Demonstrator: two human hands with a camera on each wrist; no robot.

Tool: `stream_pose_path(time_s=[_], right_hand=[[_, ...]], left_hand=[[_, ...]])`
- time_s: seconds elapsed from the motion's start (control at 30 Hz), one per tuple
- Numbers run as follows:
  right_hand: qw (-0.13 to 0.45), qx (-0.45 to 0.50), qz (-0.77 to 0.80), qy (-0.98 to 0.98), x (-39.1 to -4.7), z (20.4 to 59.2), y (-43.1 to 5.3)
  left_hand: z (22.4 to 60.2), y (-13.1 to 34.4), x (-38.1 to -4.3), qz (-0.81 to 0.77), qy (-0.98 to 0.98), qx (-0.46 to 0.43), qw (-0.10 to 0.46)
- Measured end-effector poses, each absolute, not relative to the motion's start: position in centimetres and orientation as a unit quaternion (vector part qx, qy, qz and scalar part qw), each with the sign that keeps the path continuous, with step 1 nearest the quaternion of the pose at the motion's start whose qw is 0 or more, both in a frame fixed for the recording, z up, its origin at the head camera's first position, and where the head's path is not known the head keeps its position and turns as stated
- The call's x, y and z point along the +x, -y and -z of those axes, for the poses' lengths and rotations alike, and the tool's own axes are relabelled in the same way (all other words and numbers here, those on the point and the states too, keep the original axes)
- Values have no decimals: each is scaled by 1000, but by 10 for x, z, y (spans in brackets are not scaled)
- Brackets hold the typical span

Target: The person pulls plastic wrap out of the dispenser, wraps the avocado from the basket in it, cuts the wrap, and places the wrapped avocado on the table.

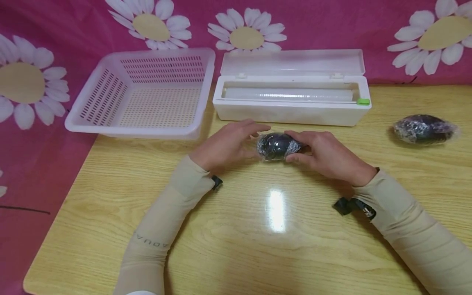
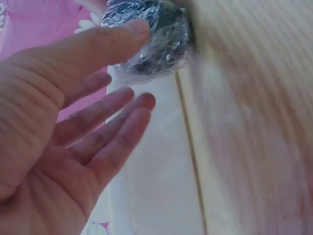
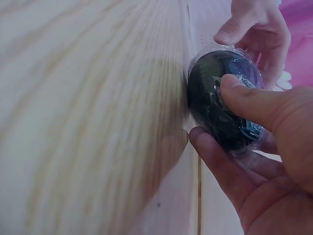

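A glossy, dark oval item (image 1: 275,146) wrapped in clear cling film is over the wooden table in the head view. My right hand (image 1: 324,155) holds its right end between thumb and fingers; in the right wrist view the thumb lies across the film on the dark oval item (image 3: 210,98). Beside the other end, my left hand (image 1: 230,143) has its fingers loosely bent and grips nothing. The left wrist view shows the left hand (image 2: 73,127) with thumb and fingers spread apart, the thumb tip overlapping the crinkled film there.
Behind the hands stands a white cling film dispenser (image 1: 291,114), lid up, with a film roll (image 1: 287,94) inside and a green slider (image 1: 363,101). A white perforated basket (image 1: 140,131) is at the back left. Another film-wrapped dark item (image 1: 424,130) lies at the right.
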State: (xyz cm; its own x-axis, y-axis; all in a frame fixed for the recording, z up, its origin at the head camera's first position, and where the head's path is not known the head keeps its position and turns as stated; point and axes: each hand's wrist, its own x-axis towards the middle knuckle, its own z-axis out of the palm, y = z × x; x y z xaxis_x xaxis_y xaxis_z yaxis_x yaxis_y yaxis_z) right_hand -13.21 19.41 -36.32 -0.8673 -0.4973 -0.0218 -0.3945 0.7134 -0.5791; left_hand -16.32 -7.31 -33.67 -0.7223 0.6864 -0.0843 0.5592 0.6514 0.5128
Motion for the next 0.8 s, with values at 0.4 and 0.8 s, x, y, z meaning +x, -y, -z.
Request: stream_pose_path(time_s=[0.4, 0.8], right_hand=[[90, -249, 294, -918, -131, 361, -194], [91, -241, 299, -919, -132, 363, -194]], left_hand=[[339, 74, -165, -278, -885, 361, 99], [337, 75, -166, -276, -879, 372, 115]])
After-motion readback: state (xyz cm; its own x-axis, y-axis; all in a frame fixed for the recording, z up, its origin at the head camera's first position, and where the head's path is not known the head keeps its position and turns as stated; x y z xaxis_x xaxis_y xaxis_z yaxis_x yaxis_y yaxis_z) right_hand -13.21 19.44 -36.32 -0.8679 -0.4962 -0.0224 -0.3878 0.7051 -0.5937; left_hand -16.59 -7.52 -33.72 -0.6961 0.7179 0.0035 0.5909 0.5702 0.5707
